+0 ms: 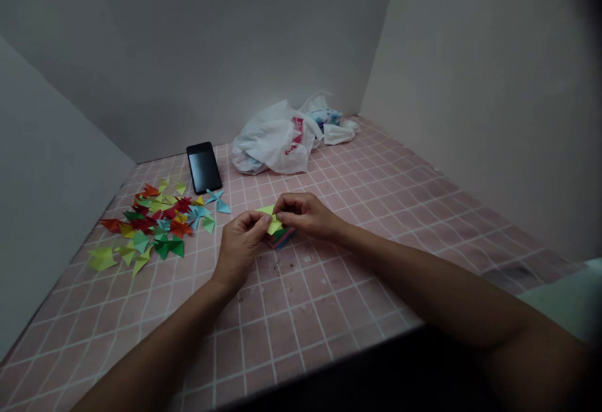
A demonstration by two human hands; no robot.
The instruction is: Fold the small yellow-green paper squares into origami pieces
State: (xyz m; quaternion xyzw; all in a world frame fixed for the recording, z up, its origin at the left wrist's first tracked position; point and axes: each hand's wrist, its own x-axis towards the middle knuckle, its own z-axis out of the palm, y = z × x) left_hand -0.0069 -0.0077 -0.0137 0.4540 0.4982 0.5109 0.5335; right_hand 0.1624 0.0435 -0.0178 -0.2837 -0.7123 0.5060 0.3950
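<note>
A small yellow-green piece of folded paper point(274, 224) is pinched between my two hands near the middle of the table. My left hand point(241, 244) grips its left side with thumb and fingers closed. On the other side, my right hand point(305, 214) has its thumb and fingertips closed on the paper's right edge. Just under the paper lies a stack of coloured paper sheets point(285, 237), partly covered by the hands. To the left, several folded paper pieces point(162, 211) in red, orange, yellow, green and light blue lie in a loose heap.
A black phone point(204, 167) lies behind the heap near the back wall. Crumpled white plastic bags point(277, 139) sit at the back centre. The table's pink checked cover point(371, 180) meets walls at the left, back and right; its front edge is close to my body.
</note>
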